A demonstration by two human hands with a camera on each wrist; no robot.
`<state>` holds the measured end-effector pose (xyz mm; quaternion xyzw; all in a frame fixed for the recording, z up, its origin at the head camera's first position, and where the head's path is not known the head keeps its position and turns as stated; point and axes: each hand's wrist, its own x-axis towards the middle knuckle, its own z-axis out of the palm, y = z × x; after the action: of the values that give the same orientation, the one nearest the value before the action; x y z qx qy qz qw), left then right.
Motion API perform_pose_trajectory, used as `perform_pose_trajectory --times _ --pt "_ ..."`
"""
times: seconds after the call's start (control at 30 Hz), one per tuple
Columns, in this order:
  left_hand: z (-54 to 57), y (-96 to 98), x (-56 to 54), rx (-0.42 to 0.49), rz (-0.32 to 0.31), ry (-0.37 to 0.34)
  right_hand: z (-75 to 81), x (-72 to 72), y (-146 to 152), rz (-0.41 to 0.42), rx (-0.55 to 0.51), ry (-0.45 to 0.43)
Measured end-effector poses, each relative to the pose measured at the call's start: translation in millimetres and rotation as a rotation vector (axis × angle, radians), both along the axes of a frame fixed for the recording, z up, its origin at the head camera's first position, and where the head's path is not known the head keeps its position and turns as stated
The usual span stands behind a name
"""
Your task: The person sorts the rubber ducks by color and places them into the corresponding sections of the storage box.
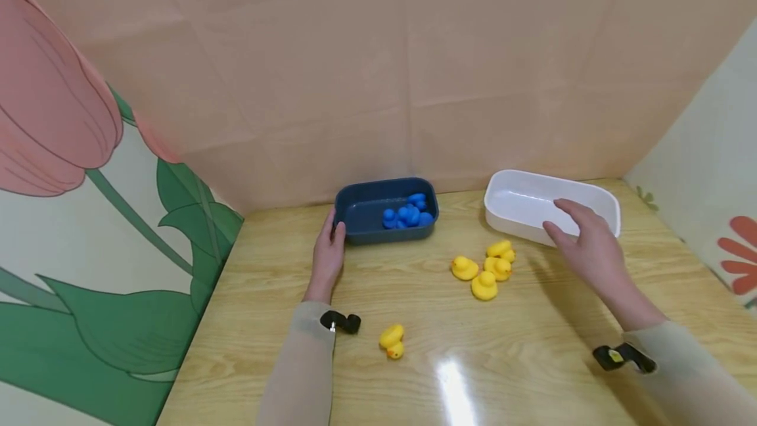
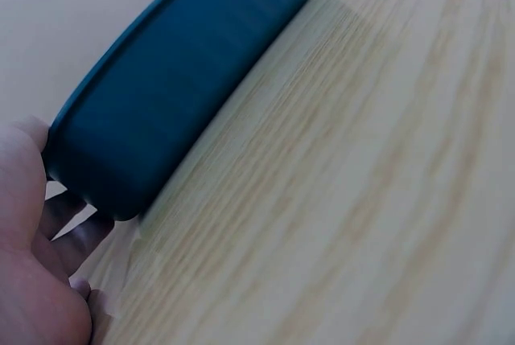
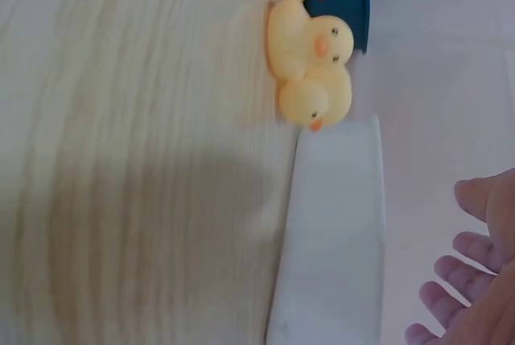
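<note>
Partly hidden left hand [image 1: 328,256] holding navy tray [image 1: 387,236], blue toys [image 1: 411,217] indistinct

From above, we could reach into the white bin [image 1: 516,229] or the left half of the dark blue bin [image 1: 384,236]; blue toys [image 1: 408,215] crowd its right half. We have a gap between the bins, with four yellow ducks [image 1: 485,288] on its near side. Cloth [image 1: 414,84] stops us at the far edge.
</note>
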<state>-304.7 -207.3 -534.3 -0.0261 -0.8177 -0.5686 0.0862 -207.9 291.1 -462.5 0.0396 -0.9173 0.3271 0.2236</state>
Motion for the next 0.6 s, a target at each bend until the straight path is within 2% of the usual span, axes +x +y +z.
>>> perform_pose_trajectory --times 0.13,0.6 --pt "-0.6 -0.1 1.4 -0.002 -0.004 0.005 -4.6 2.3 13.3 -0.004 -0.003 0.002" --pt "-3.5 -2.3 2.4 -0.006 -0.011 0.011 -20.0 7.8 54.1 -0.088 -0.048 -0.075"
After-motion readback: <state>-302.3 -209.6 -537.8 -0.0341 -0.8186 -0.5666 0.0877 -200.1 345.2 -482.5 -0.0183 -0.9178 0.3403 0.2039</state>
